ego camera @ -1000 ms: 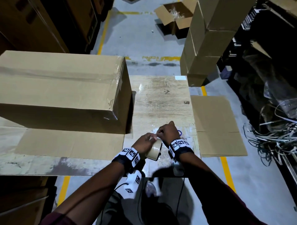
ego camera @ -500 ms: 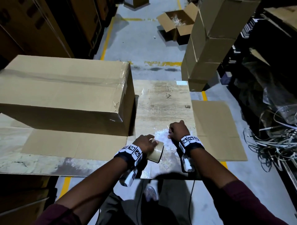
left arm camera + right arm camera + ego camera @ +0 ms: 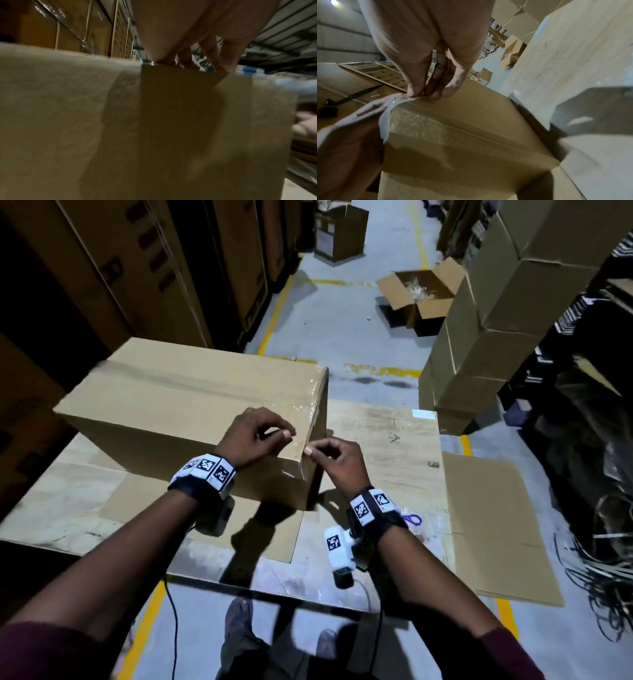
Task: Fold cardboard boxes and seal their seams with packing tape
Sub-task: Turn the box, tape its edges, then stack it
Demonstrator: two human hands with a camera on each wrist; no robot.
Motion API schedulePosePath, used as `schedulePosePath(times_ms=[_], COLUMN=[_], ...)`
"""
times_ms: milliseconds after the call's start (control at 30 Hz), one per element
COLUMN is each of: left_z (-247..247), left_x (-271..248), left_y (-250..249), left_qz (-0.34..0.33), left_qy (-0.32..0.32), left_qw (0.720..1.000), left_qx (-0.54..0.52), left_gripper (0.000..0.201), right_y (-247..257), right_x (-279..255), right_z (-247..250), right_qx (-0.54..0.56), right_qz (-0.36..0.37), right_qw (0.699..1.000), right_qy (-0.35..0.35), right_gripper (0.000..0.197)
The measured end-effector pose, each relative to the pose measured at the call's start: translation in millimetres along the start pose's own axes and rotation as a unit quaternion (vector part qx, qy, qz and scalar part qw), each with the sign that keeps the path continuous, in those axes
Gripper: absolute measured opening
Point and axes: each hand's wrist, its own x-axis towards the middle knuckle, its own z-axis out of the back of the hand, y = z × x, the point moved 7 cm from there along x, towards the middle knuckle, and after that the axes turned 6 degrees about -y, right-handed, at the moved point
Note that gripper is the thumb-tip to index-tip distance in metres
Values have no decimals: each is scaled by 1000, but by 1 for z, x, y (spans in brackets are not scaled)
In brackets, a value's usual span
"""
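A long cardboard box (image 3: 191,405) lies on the wooden table (image 3: 383,446), its top seam covered with clear tape. Both hands meet at its near right top corner. My left hand (image 3: 287,436) and right hand (image 3: 310,451) each pinch an end of a short strip of clear tape (image 3: 298,442) over that corner edge. In the right wrist view the right hand's fingertips (image 3: 423,93) nip the whitish tape strip (image 3: 397,102) at the box (image 3: 462,135) corner. The left wrist view shows the fingers (image 3: 221,65) on the top edge of the box (image 3: 68,108) side. The tape roll is out of sight.
A flat cardboard sheet (image 3: 219,525) lies under the box and another (image 3: 489,525) overhangs the table's right side. Purple scissor handles (image 3: 413,518) lie by my right wrist. Stacked boxes (image 3: 496,320) stand at back right, an open box (image 3: 421,292) on the floor, tangled strapping (image 3: 599,559) at right.
Both hands rose from the table's front edge to the box's near right corner. The tape roll has left my left hand. A tape strip now spans between the hands.
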Motion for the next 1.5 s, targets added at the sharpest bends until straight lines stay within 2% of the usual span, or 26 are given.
schedulePosePath(times_ms=[100, 167, 300, 467, 633, 700, 733, 800, 833, 900, 967, 1033, 1100, 1133, 1200, 1233, 1367, 1500], left_z=[-6, -7, -9, -16, -23, -27, -29, -30, -31, -29, -26, -28, -31, -33, -37, -38, -31, 1], left_x=[-4, -2, -2, -6, -10, -14, -16, -17, -18, -18, -17, -16, -15, -14, -13, -12, -7, 3], left_y=[11, 14, 11, 10, 1, -1, 0, 0, 1, -1, -6, -13, -18, -19, -16, -15, 8, 60], left_qz=[16, 24, -14, -33, -69, -89, -96, -110, -118, -123, -109, -88, -75, -72, -74, -83, -170, -259], left_qy=[-18, -25, 3, 11, 14, 15, 15, 21, 28, 26, 7, -22, -48, -50, -33, -21, 35, 163], left_qw=[1000, 999, 1000, 999, 990, 980, 977, 972, 969, 967, 970, 970, 969, 968, 967, 966, 957, 916], left_qx=[-15, -32, -13, 24, 125, 175, 189, 207, 215, 221, 219, 224, 232, 236, 242, 244, 233, 259], left_gripper=[11, 15, 13, 40, 63, 66, 68, 73, 77, 82, 84, 76, 60, 56, 61, 66, 80, 90], right_y=[-6, -1, 7, 11, 11, 12, 13, 16, 21, 45, 70, 87, 79, 68, 44, 36, 36, 38], right_x=[-8, -10, -11, -13, -16, -10, -5, 7, 18, 44, 74, 108, 147, 161, 177, 178, 175, 152], right_z=[1, 1, 2, -3, -11, -16, -19, -17, -11, 3, 5, -14, -37, -47, -57, -57, -43, -29], right_qx=[3, -26, -64, -107, -152, -204, -236, -315, -335, -316, -299, -325, -416, -482, -569, -580, -588, -619], right_qz=[-4, 36, 99, 145, 176, 171, 157, 132, 138, 189, 245, 270, 214, 179, 136, 131, 113, 23], right_qw=[1000, 999, 992, 984, 972, 963, 954, 919, 912, 925, 922, 906, 882, 852, 795, 787, 799, 784], right_qy=[5, 29, 42, 14, -13, 41, 97, 197, 193, 90, -5, -12, 57, 102, 161, 163, 64, -30], right_gripper=[7, 5, 7, 15, 19, 22, 20, 20, 25, 33, 34, 33, 56, 71, 85, 85, 77, 70])
